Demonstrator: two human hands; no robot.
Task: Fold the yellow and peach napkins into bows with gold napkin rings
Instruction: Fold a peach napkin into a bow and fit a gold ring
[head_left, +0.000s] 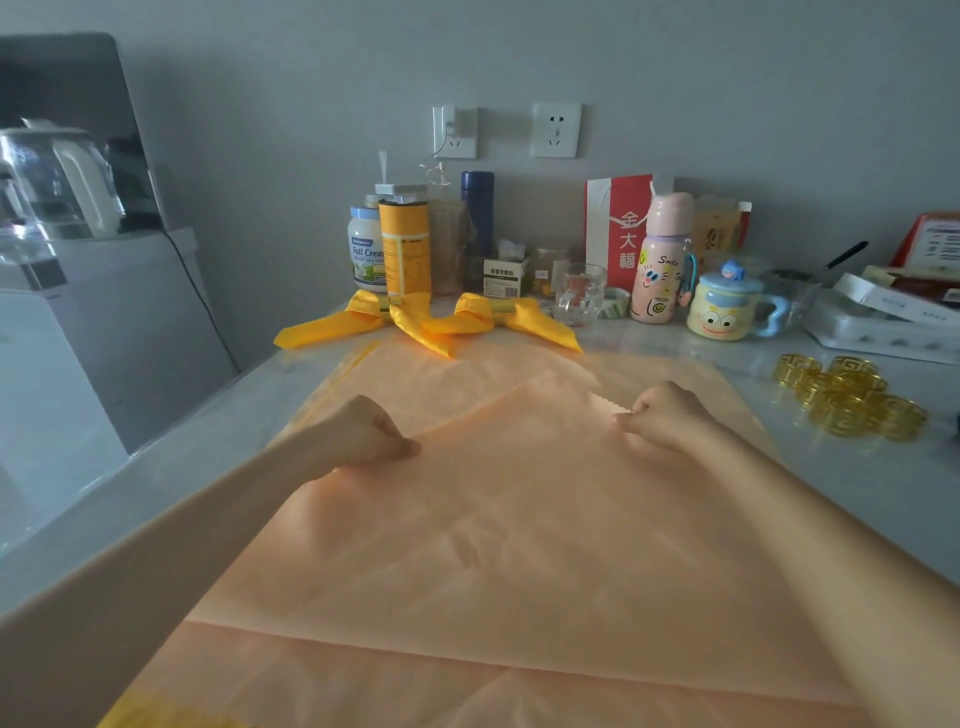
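Observation:
A peach napkin (519, 519) lies folded over on a stack of peach napkins (415, 374) on the counter. My left hand (369, 431) pinches the folded napkin's left edge. My right hand (660, 413) pinches its zigzag far corner. Two finished yellow bows, one (358, 317) on the left and one (498, 317) beside it, lie at the back, each cinched by a ring. A pile of several gold napkin rings (852, 402) sits to the right. A yellow napkin edge (156, 714) peeks from under the stack at the lower left.
Behind the bows stand jars, a yellow canister (405, 244), a blue flask (478, 213), a glass (579, 293), a pink bottle (662, 260) and a cartoon mug (724, 306). A kettle (52, 182) sits on a white cabinet at left. A white tray (883, 332) lies at far right.

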